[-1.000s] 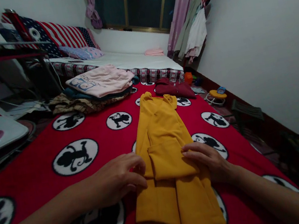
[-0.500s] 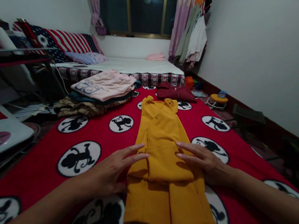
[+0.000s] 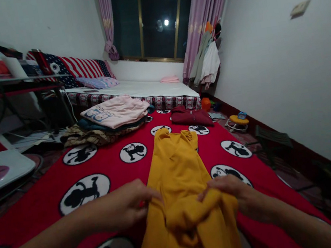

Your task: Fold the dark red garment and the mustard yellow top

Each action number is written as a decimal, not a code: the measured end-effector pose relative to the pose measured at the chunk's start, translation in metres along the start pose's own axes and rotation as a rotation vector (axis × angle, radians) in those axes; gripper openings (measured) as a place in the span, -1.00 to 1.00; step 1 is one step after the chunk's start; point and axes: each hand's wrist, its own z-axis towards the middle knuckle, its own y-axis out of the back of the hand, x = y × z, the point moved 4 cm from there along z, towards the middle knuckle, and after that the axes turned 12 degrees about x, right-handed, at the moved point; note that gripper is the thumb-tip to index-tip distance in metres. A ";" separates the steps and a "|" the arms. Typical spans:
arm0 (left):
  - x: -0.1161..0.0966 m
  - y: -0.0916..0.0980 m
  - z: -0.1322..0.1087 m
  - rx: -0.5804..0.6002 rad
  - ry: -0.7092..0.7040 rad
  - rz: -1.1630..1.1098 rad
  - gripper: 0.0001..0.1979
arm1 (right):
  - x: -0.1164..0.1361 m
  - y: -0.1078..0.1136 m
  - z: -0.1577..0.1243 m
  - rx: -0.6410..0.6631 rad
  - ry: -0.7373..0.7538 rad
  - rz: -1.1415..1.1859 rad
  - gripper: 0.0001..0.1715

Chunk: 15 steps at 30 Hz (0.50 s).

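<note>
A mustard-yellow garment (image 3: 177,164) lies lengthwise on the red blanket (image 3: 112,167), its ruffled shoulder end pointing away from me. My left hand (image 3: 131,202) pinches the left side of the garment about midway along. On the other side, my right hand (image 3: 232,193) grips a bunched fold of the same cloth. Between the two hands the fabric is lifted and crumpled, and its near end runs out of the bottom of the view. Some fingertips of both hands are hidden by cloth.
Folded clothes with a pink shirt (image 3: 116,111) on top sit at the far left of the blanket. A folded maroon garment (image 3: 190,116) lies at the far right. Beyond stands a bed (image 3: 143,88); a cluttered desk (image 3: 17,81) is on the left, a yellow stool (image 3: 238,120) on the right.
Both hands, lying spread along the garment before, have closed on its sides. The middle of the cloth has been raised and its flat folded panel has crumpled. The camera view has tilted up.
</note>
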 end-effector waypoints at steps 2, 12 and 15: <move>0.021 0.027 0.030 -0.140 0.051 -0.338 -0.72 | -0.023 0.028 0.020 -0.297 -0.067 0.249 -0.71; 0.119 0.011 0.089 -0.612 0.383 -0.498 -0.16 | -0.141 0.041 0.064 -0.800 -0.202 0.543 -0.13; 0.106 -0.003 0.072 -0.665 0.328 -0.331 -0.48 | -0.131 0.035 0.052 -0.826 -0.203 0.382 -0.24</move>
